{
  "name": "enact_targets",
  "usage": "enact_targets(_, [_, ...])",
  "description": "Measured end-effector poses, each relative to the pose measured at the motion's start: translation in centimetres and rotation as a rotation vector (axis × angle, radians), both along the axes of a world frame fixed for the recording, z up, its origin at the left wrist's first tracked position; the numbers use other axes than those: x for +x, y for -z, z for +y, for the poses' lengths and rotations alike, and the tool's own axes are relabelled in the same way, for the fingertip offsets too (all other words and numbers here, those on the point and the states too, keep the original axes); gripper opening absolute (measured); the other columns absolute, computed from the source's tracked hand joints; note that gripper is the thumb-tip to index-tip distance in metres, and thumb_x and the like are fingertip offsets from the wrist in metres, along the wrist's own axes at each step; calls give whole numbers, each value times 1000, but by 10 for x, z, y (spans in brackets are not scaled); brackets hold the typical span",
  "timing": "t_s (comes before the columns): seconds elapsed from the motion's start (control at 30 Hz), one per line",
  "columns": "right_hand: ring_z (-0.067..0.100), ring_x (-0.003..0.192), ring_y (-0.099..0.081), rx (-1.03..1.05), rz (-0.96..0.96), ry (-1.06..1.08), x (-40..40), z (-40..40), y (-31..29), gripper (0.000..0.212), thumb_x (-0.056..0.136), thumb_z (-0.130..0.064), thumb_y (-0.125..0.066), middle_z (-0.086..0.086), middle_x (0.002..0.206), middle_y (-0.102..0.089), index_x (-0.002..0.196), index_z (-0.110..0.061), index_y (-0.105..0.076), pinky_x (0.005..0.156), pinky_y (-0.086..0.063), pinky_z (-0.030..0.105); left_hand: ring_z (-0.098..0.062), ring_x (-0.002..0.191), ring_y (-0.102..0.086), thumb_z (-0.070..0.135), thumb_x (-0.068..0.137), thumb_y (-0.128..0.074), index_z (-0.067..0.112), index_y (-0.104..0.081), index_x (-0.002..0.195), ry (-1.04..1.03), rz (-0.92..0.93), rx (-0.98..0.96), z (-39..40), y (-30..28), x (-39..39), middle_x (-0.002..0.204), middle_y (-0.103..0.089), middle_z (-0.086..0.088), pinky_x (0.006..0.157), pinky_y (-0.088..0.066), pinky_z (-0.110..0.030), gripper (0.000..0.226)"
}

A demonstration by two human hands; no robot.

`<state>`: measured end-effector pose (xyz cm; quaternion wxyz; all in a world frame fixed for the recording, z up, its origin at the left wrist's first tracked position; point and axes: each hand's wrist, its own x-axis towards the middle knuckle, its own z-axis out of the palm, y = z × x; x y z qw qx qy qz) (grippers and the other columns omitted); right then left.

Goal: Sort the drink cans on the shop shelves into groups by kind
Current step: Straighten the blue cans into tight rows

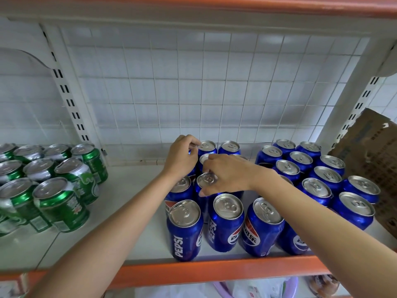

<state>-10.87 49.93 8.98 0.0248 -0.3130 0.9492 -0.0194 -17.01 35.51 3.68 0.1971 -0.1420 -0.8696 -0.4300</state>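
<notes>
- Presently we observe a white shelf (137, 211) with an orange front edge (214, 269), backed by a white wire grid (193, 87).
- At the shelf's left end stands a cluster of green cans (58, 203), upright and packed close, reaching from the back toward the front edge.
- Toward the shelf's middle stands a block of tall blue Pepsi cans (225, 222), its front row just behind the orange edge and its rear cans against the grid.
- At the right end a second block of shorter blue cans (322, 179) stands in rows, just beside a brown cardboard box (371, 160) at the right corner.
- A bare strip of shelf separates the green cluster from the blue blocks.
- The left hand (182, 155) reaches to the back of the middle block; its fingers are curled down over the top of a rear blue can (207, 146). We cannot tell whether they grip the can or merely touch it, as the hand hides the contact.
- The right hand (227, 173) lies over the middle of the same block; its thumb and fingers pinch the rim of a blue can (207, 179) in the second row from the front.
- That pinched can stands upright among its neighbours; we cannot tell whether it is lifted off the shelf.
- Below the shelf, a lilac basin rim (287, 284) and some pale packaging show, too blurred to identify.
</notes>
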Motion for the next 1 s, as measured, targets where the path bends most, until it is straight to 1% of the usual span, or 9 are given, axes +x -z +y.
enact_targets(0.07, [19, 86, -53, -1, -18, 12, 0, 1, -2, 54, 78, -56, -63, -1, 98, -51, 104, -10, -54, 73, -47, 35, -8, 87, -55, 1, 90, -50, 8, -62, 100, 22, -3, -28, 0, -1, 2, 107, -58, -6, 75, -40, -3, 17])
enact_targets(0.13, [19, 88, -53, -1, -31, 35, 0, 3, -2, 55, 78, -56, -63, 0, 102, -52, 107, -10, -53, 78, -49, 39, -10, 89, -57, 1, 89, -50, 8, -62, 101, 50, -5, -74, 1, -2, 4, 107, -58, -5, 84, -43, -15, 18])
enact_targets(0.23, [17, 88, -52, 1, -24, 52, 1, 4, 1, 53, 77, -56, -63, -2, 101, -53, 105, -13, -53, 79, -49, 39, -14, 94, -58, 2, 88, -52, 8, -62, 101, 126, -16, -163, 2, -3, 8, 106, -57, -3, 83, -41, -20, 18])
enact_targets(0.37, [17, 84, -55, -100, -79, 82, 1, 11, -5, 43, 82, -51, -62, 2, 95, -60, 100, -12, -61, 75, -46, 33, -15, 107, -51, 10, 91, -51, 12, -62, 107, 217, -25, -319, 4, -4, 11, 111, -56, 1, 93, -39, -28, 19])
enact_targets(0.53, [11, 89, -52, -148, 24, 270, 2, 51, -13, 27, 92, -26, -54, 0, 108, -60, 116, -15, -60, 78, -42, 23, -11, 104, -48, 17, 95, -49, 13, -58, 115, 236, -12, -381, 5, -3, 9, 118, -52, 1, 85, -31, -19, 23])
enact_targets(0.67, [13, 98, -52, -74, 75, 447, 9, 90, 3, 28, 93, -14, -45, 3, 122, -55, 116, -13, -61, 79, -41, 25, -14, 108, -48, 15, 93, -52, 14, -56, 120, 230, 17, -418, 13, -7, 2, 119, -51, 0, 87, -34, -22, 28])
enact_targets(0.77, [23, 110, -51, -77, 90, 556, 6, 120, 1, 31, 92, -14, -47, 7, 126, -52, 121, -11, -58, 88, -43, 31, -16, 114, -47, 18, 93, -52, 13, -56, 120, 227, 16, -415, 28, -16, -8, 121, -51, -1, 89, -33, -21, 28])
enact_targets(0.83, [25, 110, -50, -96, 97, 584, -4, 137, -3, 34, 91, -15, -49, 10, 124, -51, 123, -9, -55, 88, -40, 30, -16, 119, -44, 24, 95, -51, 12, -55, 122, 217, 37, -448, 43, -21, -15, 125, -51, -2, 93, -33, -24, 30])
enact_targets(1.0, [27, 120, -46, -68, 32, 574, -43, 147, -4, 53, 93, -38, -51, 12, 135, -44, 137, -11, -41, 95, -38, 34, -18, 133, -34, 49, 95, -40, 17, -37, 142, 227, -97, -610, 67, -17, -20, 148, -34, 1, 110, -26, -36, 57])
